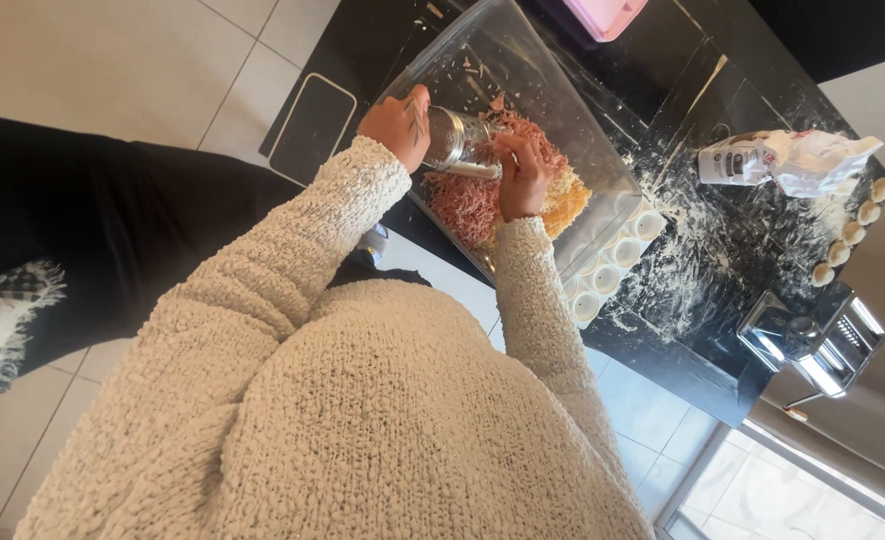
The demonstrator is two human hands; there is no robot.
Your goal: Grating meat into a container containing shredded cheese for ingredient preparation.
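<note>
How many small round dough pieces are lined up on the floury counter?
5 dough pieces, in a curved row along the far edge of the black counter, beside the flour bag. More may lie beyond the frame.

Your left hand wraps around a shiny metal grinder, holding it tilted over the clear plastic tub. Your right hand closes on the grinder's lower end, just beside your left. Directly under that grip lies pink minced meat, with a heap of pale orange shreds touching it beyond your right hand. Well away from the grip, on the floured black counter, sit a crumpled flour bag and a metal pasta machine.
</note>
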